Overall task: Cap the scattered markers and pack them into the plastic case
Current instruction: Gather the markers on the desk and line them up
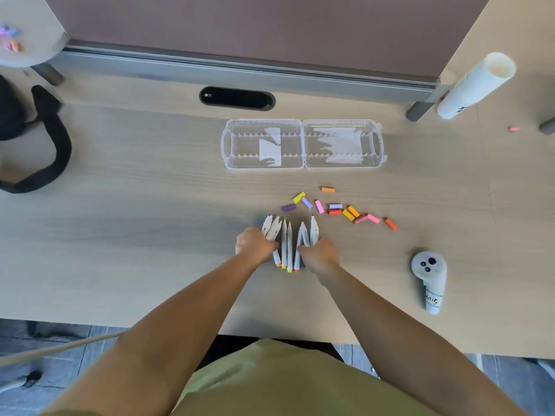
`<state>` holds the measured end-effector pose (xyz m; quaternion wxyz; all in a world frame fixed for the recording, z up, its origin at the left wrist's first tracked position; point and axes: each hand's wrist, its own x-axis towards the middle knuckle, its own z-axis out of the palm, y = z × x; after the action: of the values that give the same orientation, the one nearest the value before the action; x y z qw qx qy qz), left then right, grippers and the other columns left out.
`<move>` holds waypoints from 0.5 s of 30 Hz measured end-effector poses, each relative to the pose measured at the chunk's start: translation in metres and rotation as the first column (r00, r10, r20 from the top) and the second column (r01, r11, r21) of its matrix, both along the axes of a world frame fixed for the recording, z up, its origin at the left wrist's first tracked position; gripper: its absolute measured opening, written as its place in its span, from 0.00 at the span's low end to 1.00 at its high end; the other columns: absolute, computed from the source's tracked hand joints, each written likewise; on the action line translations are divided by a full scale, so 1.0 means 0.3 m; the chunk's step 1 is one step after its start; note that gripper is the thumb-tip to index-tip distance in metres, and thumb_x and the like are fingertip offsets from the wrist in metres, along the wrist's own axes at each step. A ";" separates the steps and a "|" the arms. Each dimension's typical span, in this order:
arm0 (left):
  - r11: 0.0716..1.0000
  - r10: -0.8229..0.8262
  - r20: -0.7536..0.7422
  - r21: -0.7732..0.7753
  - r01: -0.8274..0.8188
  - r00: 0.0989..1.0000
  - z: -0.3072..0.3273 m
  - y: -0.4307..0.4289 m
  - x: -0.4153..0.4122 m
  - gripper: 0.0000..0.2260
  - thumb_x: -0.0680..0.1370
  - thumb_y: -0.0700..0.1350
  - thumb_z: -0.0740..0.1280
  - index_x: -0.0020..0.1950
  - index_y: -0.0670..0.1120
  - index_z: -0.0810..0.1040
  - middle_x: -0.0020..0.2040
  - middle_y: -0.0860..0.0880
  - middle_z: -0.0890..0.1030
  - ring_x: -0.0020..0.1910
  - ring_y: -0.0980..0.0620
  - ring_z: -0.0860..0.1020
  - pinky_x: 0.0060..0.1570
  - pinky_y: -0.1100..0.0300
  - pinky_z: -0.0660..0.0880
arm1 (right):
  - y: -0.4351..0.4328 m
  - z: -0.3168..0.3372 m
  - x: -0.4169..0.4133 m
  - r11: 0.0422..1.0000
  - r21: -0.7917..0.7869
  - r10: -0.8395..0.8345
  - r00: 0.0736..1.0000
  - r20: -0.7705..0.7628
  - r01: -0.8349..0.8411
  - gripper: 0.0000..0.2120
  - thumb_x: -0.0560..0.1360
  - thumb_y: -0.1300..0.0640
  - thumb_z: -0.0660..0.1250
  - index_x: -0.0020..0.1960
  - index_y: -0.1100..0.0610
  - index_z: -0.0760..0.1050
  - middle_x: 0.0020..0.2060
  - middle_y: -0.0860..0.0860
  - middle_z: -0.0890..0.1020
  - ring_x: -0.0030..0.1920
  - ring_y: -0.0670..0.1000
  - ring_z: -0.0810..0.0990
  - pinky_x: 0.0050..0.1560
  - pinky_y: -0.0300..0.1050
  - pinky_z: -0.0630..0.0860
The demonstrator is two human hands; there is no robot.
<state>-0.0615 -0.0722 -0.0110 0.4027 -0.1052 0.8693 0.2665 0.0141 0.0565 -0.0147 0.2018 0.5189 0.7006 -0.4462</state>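
Several uncapped white markers [287, 241] lie bunched side by side on the wooden desk, tips pointing away from me. My left hand [254, 245] curls over the left markers of the bunch, and my right hand [320, 256] curls over the right ones. Several loose caps [335, 209] in yellow, purple, pink, red and orange are scattered just beyond and to the right of the markers. Farther back, the clear plastic case [302, 144] lies open flat, both halves holding only paper inserts.
A white controller [430, 279] lies at the right. A white paper roll [476, 85] leans at the far right, a black strap [45, 151] at the left. A black cable port [237, 98] sits behind the case. One pink cap [514, 128] lies far right.
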 end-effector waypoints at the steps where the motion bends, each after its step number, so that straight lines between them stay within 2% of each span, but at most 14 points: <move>1: 1.000 -0.028 -0.011 -0.012 0.028 1.000 -0.002 0.001 -0.002 0.11 0.72 0.47 0.72 0.45 0.42 0.75 0.42 0.46 0.78 0.41 0.45 0.79 0.34 0.59 0.73 | 0.000 -0.003 0.003 1.000 0.009 -0.006 1.000 -0.001 0.006 0.14 0.73 0.57 0.69 0.57 0.60 0.76 0.50 0.57 0.81 0.50 0.59 0.83 0.49 0.52 0.82; 4: 0.995 -0.095 -0.049 -0.038 0.093 0.994 0.014 0.004 0.001 0.06 0.74 0.44 0.70 0.44 0.43 0.74 0.40 0.46 0.77 0.43 0.45 0.79 0.30 0.60 0.71 | -0.002 -0.003 0.009 0.999 0.026 -0.022 1.000 -0.015 0.023 0.17 0.73 0.57 0.70 0.59 0.62 0.75 0.54 0.57 0.80 0.52 0.58 0.82 0.46 0.53 0.83; 6: 0.992 -0.124 -0.083 -0.045 0.121 0.989 0.007 0.000 0.005 0.05 0.74 0.43 0.68 0.46 0.43 0.76 0.42 0.44 0.80 0.45 0.44 0.81 0.35 0.58 0.72 | 0.001 0.001 0.012 0.998 0.055 0.030 0.999 -0.009 -0.030 0.15 0.75 0.57 0.69 0.58 0.62 0.76 0.54 0.57 0.81 0.51 0.57 0.81 0.38 0.45 0.79; 11: 0.983 -0.178 -0.140 -0.058 0.172 0.974 0.000 -0.031 0.021 0.10 0.76 0.47 0.69 0.51 0.41 0.77 0.46 0.44 0.80 0.46 0.42 0.81 0.38 0.57 0.72 | 0.019 -0.004 0.032 0.993 0.079 0.083 0.997 0.000 -0.083 0.14 0.76 0.55 0.68 0.59 0.61 0.77 0.51 0.57 0.81 0.37 0.50 0.77 0.31 0.41 0.71; 15: 0.975 -0.220 -0.174 -0.069 0.211 0.960 -0.008 -0.058 0.024 0.13 0.77 0.50 0.69 0.50 0.40 0.78 0.44 0.44 0.80 0.44 0.44 0.80 0.41 0.57 0.74 | 0.027 -0.008 0.066 0.969 0.176 0.189 0.980 -0.058 -0.176 0.17 0.74 0.53 0.69 0.59 0.60 0.75 0.54 0.55 0.79 0.49 0.54 0.79 0.39 0.43 0.76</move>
<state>-0.0542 -0.0895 -0.0134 0.3460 0.0045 0.9149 0.2080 0.0340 0.0646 -0.0171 0.1710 0.4508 0.7878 -0.3833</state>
